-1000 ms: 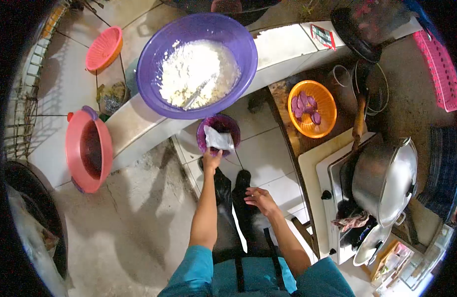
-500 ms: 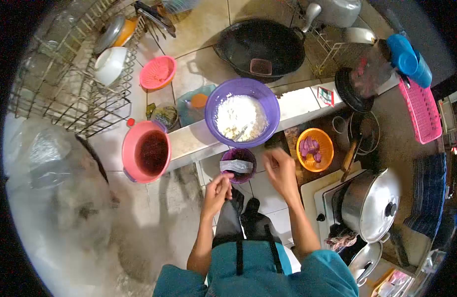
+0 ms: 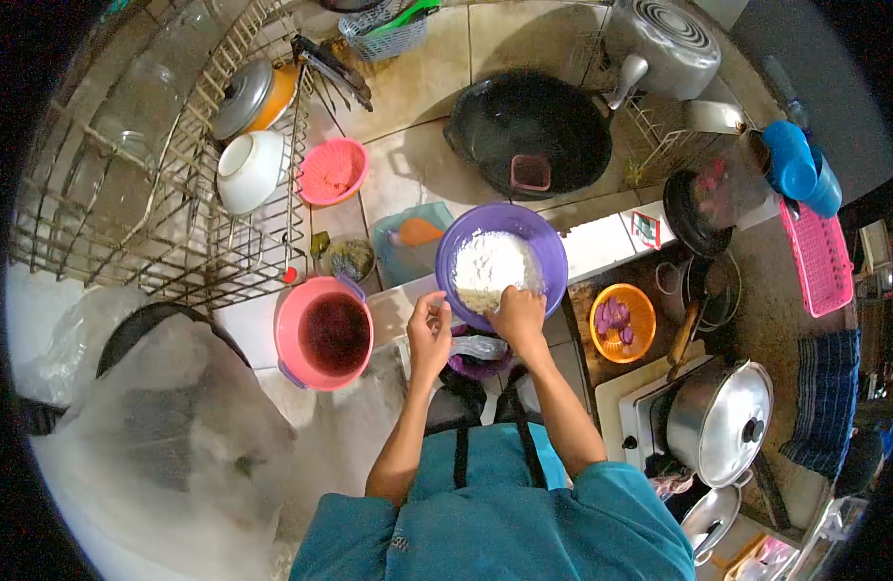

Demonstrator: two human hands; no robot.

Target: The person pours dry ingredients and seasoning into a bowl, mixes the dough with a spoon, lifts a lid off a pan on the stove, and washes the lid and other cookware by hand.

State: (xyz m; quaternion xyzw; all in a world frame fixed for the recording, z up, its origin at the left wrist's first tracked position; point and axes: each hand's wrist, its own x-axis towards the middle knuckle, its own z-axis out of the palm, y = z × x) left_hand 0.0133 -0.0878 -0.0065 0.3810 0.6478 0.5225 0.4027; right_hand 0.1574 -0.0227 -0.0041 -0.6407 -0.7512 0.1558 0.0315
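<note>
Two hands (image 3: 430, 337) (image 3: 520, 318); right hides part of purple bowl (image 3: 549, 242), grip unclear.

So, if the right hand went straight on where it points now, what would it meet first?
Most likely the white mixture in the purple bowl. The right hand reaches over the near side; depth is unclear, so the fingers may touch it.

A kitchen, shown by the stove (image 3: 632, 412), lidded pot (image 3: 725, 426), wok (image 3: 485, 126) and dish rack (image 3: 190, 208).

powder (image 3: 491, 259) in bowl (image 3: 552, 244) on ledge (image 3: 597, 242), basin (image 3: 289, 324) left, slices (image 3: 615, 316) in basket (image 3: 644, 318) right, wok (image 3: 487, 126) behind
</note>
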